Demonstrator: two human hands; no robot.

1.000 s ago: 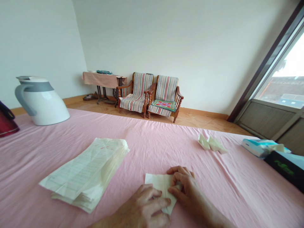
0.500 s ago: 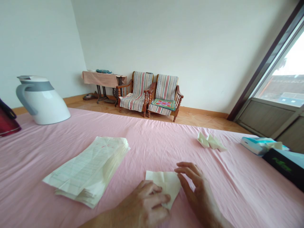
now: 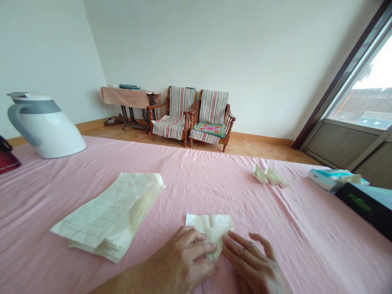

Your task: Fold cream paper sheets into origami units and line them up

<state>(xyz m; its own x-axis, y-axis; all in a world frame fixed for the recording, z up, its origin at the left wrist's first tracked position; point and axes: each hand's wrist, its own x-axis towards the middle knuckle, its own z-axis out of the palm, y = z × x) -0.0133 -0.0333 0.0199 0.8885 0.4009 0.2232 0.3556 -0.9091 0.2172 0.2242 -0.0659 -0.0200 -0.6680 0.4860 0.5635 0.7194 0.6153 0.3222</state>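
- The person's left hand [image 3: 196, 254] lies palm down, fingers loosely bent, resting on paper without gripping it.
- The right hand [image 3: 254, 258] is ungripped too, its fingertips seeming to touch the paper's right edge, 1 finger lifted; its thumb I can't make out.
- That small, pale, creased sheet of paper [image 3: 222, 223] lies flat between and just beyond the hands, its crease running away from the person. The left hand covers more of it; the near end is partly hidden, so I can't judge its long axis.
- Under it is a worktop covered in wrinkled pink cloth [image 3: 190, 183].
- Left of the hands sits a thick stack of printed, pale green-white paper [image 3: 107, 212].
- Beyond the right hand stands a peaked, folded pale-paper shape [image 3: 273, 177]; farther right, a black box with green lettering [image 3: 358, 204].
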